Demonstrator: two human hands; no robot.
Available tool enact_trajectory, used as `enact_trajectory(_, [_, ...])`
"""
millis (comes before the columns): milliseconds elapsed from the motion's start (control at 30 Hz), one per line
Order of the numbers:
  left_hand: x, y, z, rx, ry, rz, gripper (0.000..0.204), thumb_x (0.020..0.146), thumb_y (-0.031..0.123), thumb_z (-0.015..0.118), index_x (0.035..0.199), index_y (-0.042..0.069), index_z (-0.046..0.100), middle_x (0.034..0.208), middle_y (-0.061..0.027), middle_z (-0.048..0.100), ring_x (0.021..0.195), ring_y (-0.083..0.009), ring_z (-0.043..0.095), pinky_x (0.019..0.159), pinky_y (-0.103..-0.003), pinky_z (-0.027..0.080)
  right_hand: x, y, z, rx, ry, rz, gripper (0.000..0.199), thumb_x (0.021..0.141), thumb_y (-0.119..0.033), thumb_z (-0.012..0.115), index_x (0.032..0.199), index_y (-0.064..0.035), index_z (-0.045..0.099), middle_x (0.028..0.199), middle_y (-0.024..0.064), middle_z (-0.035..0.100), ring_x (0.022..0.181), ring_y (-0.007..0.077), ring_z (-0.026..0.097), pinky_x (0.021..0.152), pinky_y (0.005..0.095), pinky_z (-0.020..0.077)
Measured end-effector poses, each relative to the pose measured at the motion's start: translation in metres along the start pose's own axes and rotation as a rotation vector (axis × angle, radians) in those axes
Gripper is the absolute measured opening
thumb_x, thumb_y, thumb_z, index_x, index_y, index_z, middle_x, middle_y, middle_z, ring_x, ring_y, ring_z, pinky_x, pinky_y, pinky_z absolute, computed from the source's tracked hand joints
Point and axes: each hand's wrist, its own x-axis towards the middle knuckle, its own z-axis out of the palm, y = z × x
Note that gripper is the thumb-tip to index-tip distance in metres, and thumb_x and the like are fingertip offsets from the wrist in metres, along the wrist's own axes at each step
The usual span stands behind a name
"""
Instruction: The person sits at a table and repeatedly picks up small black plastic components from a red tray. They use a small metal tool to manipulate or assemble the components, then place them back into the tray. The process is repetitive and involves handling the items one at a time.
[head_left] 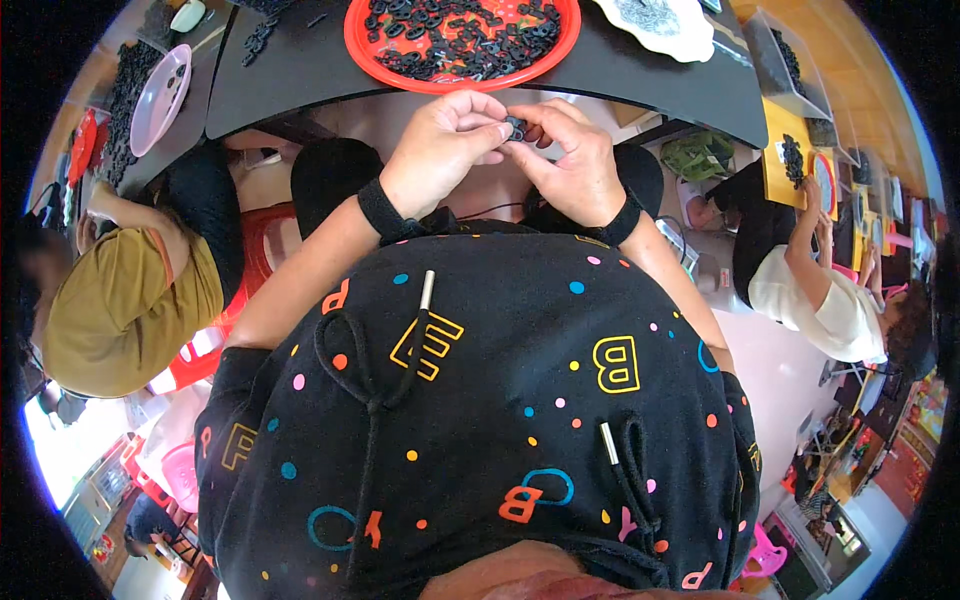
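Observation:
Just off the table's near edge, my left hand (450, 145) and my right hand (572, 155) meet in front of me. Between their fingertips is a small black ring-shaped part (516, 128), pinched from both sides; its exact kind is too small to make out. Right beyond my fingers stands a red round tray (365, 62), holding many loose small black parts (470, 35), some of them ring-shaped. Both wrists wear black bands.
The dark table (300, 85) carries a white scalloped plate (660, 25) at the right and a few black parts (258, 42) at the left. A pink oval tray (160, 105) lies far left. People sit on both sides, one with a yellow board (778, 170).

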Motion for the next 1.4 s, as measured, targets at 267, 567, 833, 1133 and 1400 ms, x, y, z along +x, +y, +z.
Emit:
enact_trajectory(267, [0.0000,-0.0010,-0.0033,-0.081,-0.026,-0.032,0.018,0.091,0.018,0.055,0.104,0.006,0.056,0.092,-0.0006,0.061,0.081,-0.0086,0.060,0.072,-0.023,0.051,-0.0007,-0.0046,-0.0042,-0.016,0.036,-0.004,0.023,0.074,-0.009,0.068,0.095,-0.0014,0.062,0.079,0.0100,0.059,0.062,0.0189,0.061,0.055,0.0277,0.0496])
enact_trajectory(567, [0.0013,0.0001,-0.0032,-0.018,-0.068,-0.076,0.018,0.091,0.021,0.056,0.099,0.006,0.059,0.089,-0.0005,0.062,0.075,-0.0071,0.060,0.067,-0.021,0.050,0.0004,-0.0026,-0.0022,0.009,0.024,-0.036,0.025,0.074,-0.010,0.069,0.096,-0.0017,0.062,0.077,0.0094,0.058,0.060,0.0179,0.060,0.054,0.0274,0.0493])
enact_trajectory(833, [0.0041,-0.0042,-0.0049,-0.015,-0.062,-0.034,0.020,0.091,0.022,0.056,0.099,0.004,0.060,0.087,-0.0024,0.062,0.075,-0.0086,0.060,0.065,-0.022,0.050,0.0011,-0.0017,-0.0020,0.001,0.024,-0.044,0.025,0.073,-0.012,0.070,0.096,-0.0020,0.062,0.076,0.0094,0.058,0.059,0.0187,0.059,0.053,0.0278,0.0487])
enact_trajectory(1133, [0.0023,-0.0006,-0.0041,-0.009,-0.097,-0.056,0.023,0.091,0.023,0.056,0.099,0.002,0.060,0.087,-0.0027,0.062,0.074,-0.0082,0.060,0.065,-0.021,0.050,0.0007,-0.0010,-0.0035,-0.027,0.017,-0.044,0.022,0.073,-0.011,0.070,0.091,-0.0015,0.063,0.073,0.0099,0.059,0.059,0.0207,0.059,0.053,0.0290,0.0483])
enact_trajectory(1400, [0.0024,-0.0024,-0.0047,0.001,-0.134,-0.059,0.023,0.092,0.023,0.054,0.099,0.002,0.059,0.087,-0.0029,0.062,0.075,-0.0089,0.060,0.066,-0.022,0.050,-0.0016,-0.0026,-0.0037,-0.025,0.052,-0.058,0.019,0.072,-0.009,0.070,0.089,-0.0023,0.064,0.070,0.0091,0.058,0.058,0.0200,0.058,0.052,0.0292,0.0475])
